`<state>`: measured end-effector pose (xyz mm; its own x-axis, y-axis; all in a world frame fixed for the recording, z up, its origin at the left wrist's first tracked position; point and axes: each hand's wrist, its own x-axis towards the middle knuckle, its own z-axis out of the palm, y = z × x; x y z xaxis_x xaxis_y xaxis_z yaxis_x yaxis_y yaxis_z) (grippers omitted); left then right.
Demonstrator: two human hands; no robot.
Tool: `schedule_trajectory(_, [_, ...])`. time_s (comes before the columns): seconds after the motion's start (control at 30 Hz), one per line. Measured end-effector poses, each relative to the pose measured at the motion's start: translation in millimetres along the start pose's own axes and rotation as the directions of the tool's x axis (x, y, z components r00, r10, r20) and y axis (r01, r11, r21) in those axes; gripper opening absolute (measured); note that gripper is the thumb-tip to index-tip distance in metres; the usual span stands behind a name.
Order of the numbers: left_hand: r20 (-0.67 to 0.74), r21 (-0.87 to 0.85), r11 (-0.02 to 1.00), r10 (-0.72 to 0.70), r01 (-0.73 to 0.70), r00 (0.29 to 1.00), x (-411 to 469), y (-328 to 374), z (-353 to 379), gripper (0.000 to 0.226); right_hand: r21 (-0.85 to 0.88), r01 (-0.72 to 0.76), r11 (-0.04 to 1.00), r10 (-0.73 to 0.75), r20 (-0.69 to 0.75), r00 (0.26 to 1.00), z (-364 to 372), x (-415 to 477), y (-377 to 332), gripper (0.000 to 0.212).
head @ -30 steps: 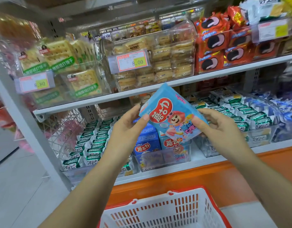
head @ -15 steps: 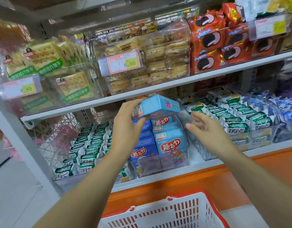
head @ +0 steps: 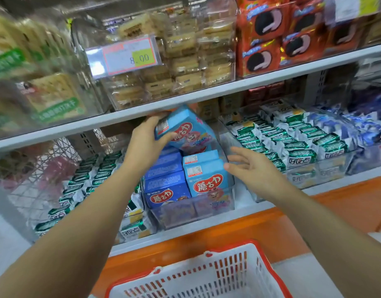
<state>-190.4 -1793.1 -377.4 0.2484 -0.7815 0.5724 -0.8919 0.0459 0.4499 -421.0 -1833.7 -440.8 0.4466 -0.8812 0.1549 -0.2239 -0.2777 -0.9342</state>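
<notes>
Shop: price tag, snack shelf

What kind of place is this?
Most likely a grocery or convenience store snack aisle: shelves of packaged biscuits, a price tag reading 8.00, and a red-rimmed shopping basket below. The left hand holds a light-blue snack box.
</notes>
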Motion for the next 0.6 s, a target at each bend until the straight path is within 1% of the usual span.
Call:
schedule_trajectory(0.13, [0.032, -0.076, 0.997, 0.012, -0.009, 0.999, -7, -7, -4, 0.049, 0.024, -0.014, 1.000, 0.014, 0.007, 1.000, 0, 4, 2, 0.055])
schedule_trajectory(0.2, [0.047, -0.084, 0.996, 0.043, -0.039, 0.998, -8, -11, -4, 0.047, 0.022, -0.017, 1.000, 0.017, 0.005, 1.000, 0, 4, 2, 0.054])
schedule_trajectory(0.33, [0.125, -0.075, 0.993, 0.102, -0.093, 0.987, -10, -11, 4, 0.049, 0.023, -0.021, 1.000, 0.021, -0.003, 1.000, 0, 4, 2, 0.054])
schedule_trajectory(0.43, [0.221, -0.010, 0.993, 0.119, -0.120, 0.968, -8, -8, 17, 0.049, 0.009, -0.006, 1.000, 0.006, 0.006, 1.000, 0, 3, 1, 0.056])
schedule_trajectory(0.53, [0.349, 0.050, 0.992, 0.095, -0.120, 0.932, -8, -9, 28, 0.050, 0.008, 0.015, 1.000, -0.015, 0.023, 1.000, -1, 0, 0, 0.060])
schedule_trajectory(0.6, [0.405, 0.075, 0.989, 0.089, -0.130, 0.910, -9, -11, 34, 0.048, -0.012, 0.037, 0.999, -0.037, 0.050, 0.998, -1, -1, -1, 0.062])
